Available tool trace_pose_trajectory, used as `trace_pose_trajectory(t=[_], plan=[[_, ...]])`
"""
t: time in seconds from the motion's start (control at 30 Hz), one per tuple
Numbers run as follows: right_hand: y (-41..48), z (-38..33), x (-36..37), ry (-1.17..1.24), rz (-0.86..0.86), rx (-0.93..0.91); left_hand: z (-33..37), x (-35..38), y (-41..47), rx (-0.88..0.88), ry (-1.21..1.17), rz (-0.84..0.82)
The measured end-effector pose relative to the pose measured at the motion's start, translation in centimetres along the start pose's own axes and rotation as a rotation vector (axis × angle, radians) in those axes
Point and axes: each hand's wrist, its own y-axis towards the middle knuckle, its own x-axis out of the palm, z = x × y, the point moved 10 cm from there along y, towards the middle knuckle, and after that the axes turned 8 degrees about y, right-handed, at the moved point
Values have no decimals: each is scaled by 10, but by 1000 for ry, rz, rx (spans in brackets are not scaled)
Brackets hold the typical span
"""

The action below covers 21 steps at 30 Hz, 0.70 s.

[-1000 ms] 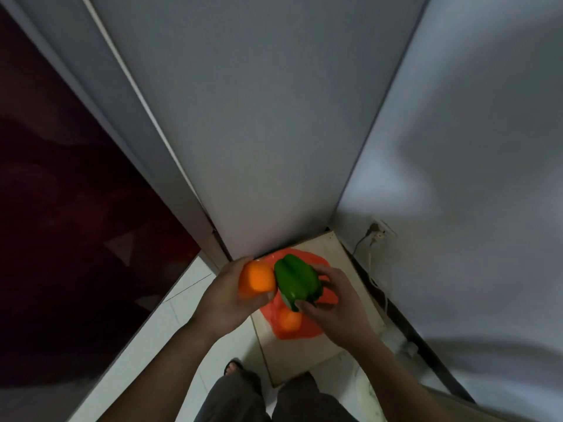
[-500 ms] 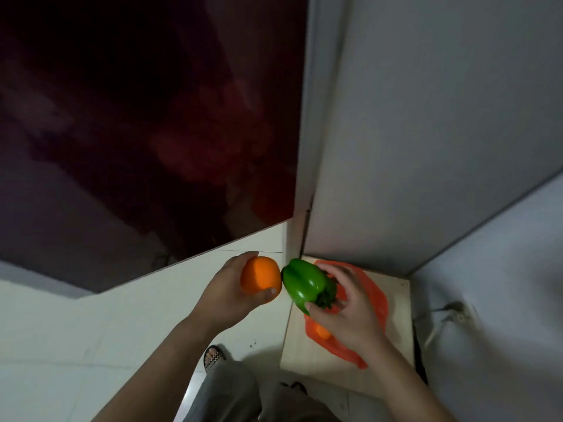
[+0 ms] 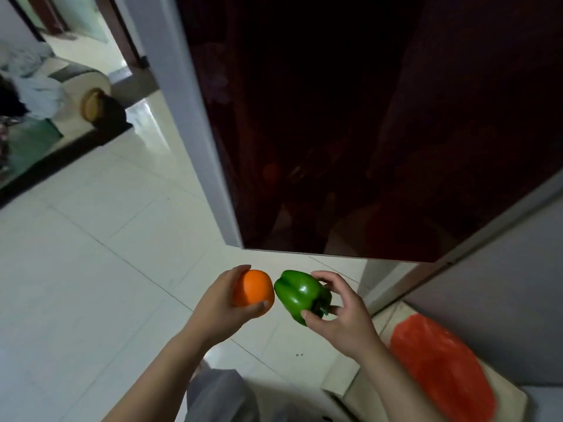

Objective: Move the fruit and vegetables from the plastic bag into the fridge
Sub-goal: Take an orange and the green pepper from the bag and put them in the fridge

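Frame centre-bottom: left hand (image 3: 224, 303) grips orange (image 3: 253, 292), right hand (image 3: 341, 315) grips green pepper (image 3: 300, 295), just beside each other. Red bag (image 3: 441, 370) lower right; fridge door (image 3: 350, 117) w/ dark front above.

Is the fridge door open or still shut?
Shut, it seems: the dark glossy fridge door shows only an unbroken reflective front, no shelves or interior. Both hands are full, holding an orange and green pepper.

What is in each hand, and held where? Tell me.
The left hand cups the orange round its side. The right hand holds the green pepper at its stem end, in its fingers.
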Motion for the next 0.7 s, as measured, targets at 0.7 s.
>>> trace_pose_trajectory(t=[0.7], plan=[[191, -89, 418, 104, -353, 48, -312, -310, 66, -177, -55, 235]])
